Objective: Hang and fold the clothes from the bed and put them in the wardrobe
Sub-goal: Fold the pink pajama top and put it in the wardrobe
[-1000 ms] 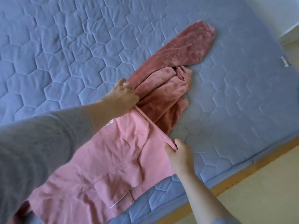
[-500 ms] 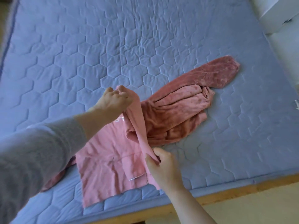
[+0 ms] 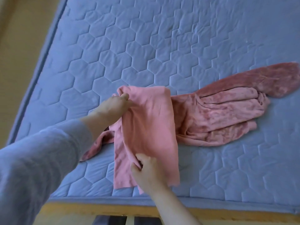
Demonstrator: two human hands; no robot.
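A light pink cotton garment [image 3: 151, 127] lies folded lengthwise on the blue quilted bed [image 3: 146, 46], near its front edge. My left hand [image 3: 113, 108] grips the garment's far left corner. My right hand [image 3: 146, 169] pinches the near part of the folded layer. A darker pink fleece garment [image 3: 224, 117] lies crumpled to the right, partly under the light pink one, with one sleeve reaching towards the right edge of the view and a bit sticking out at lower left [image 3: 95, 146].
The wooden bed frame [image 3: 97, 211] runs along the front below the mattress edge. Beige floor or wall [image 3: 19, 30] shows left of the mattress. The rest of the mattress is bare quilted cover.
Both hands have carried the pink garment's right edge over to the left, folding it in half lengthwise. The view has shifted left, so the fleece garment now sits further right.
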